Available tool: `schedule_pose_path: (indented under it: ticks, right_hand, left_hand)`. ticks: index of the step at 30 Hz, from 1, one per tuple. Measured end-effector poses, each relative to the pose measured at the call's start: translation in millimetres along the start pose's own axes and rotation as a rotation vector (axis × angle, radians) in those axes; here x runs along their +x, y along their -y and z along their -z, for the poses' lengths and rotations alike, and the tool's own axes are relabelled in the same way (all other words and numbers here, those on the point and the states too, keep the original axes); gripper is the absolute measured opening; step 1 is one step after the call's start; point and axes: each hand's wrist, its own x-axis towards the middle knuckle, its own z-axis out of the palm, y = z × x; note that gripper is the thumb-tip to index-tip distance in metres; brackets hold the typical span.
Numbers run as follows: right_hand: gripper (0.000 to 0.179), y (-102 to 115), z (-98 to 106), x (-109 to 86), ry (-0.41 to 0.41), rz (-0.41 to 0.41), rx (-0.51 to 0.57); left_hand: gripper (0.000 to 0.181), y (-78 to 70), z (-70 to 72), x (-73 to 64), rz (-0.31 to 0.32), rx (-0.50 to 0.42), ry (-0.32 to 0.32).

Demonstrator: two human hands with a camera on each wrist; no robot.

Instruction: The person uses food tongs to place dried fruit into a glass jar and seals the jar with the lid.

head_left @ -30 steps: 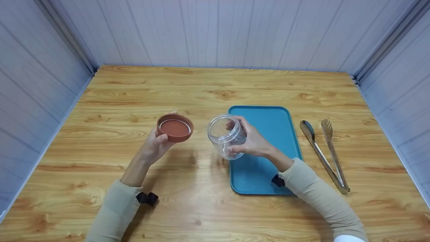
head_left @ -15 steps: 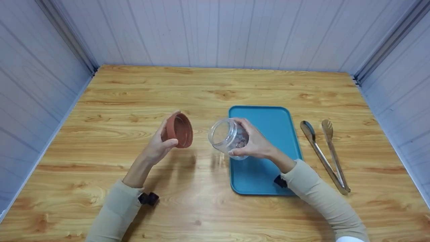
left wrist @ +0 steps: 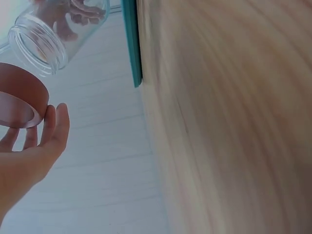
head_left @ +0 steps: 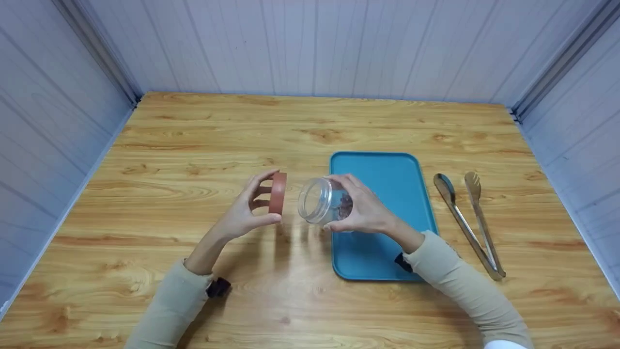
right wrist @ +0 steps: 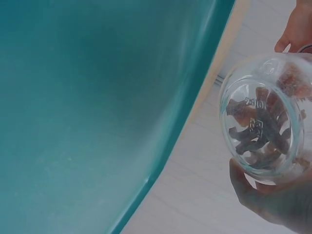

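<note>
My left hand (head_left: 244,208) grips a reddish-brown round lid (head_left: 277,194) by its rim, the lid standing on edge with its inside facing right. A small gap to the right of it, my right hand (head_left: 362,206) holds a clear jar (head_left: 315,201) tilted on its side, mouth toward the lid. Dark brownish pieces (right wrist: 261,129) lie inside near the jar's base; their kind is unclear. In the left wrist view, the lid (left wrist: 22,95) sits just below the jar's open mouth (left wrist: 39,44). Both hands are raised over the table.
A blue tray (head_left: 378,261) lies beneath my right hand and forearm. To its right rest metal tongs (head_left: 472,232), spread apart, with the hinged end toward me. Pale panel walls (head_left: 310,48) stand behind and beside the wooden table (head_left: 218,126).
The lid has turned from facing up to standing on edge, facing the jar, and moved right. The jar has tipped further left, and its contents have become visible.
</note>
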Motion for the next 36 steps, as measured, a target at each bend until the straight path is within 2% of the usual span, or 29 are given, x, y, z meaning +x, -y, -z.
schedule_pose_path:
  ticks: [5, 10, 21, 36]
  right_hand:
    - [0.085, 3.0, -1.5, 0.6, -0.001, -0.003, -0.087]
    - [0.085, 5.0, -3.3, 1.5, -0.005, 0.002, -0.152]
    - [0.086, 9.4, -7.3, 3.2, -0.011, 0.020, -0.203]
    - [0.085, 9.4, -10.5, 2.3, -0.034, 0.034, -0.265]
  left_hand:
    - [0.078, -16.6, -11.1, 1.0, -0.006, 0.099, 0.007]
    - [0.078, -21.8, -18.1, 1.8, -0.012, 0.195, 0.012]
    - [0.077, -24.2, -28.1, 4.2, -0.015, 0.296, 0.047]
    - [0.077, -21.7, -35.1, 6.5, -0.010, 0.382, 0.036]
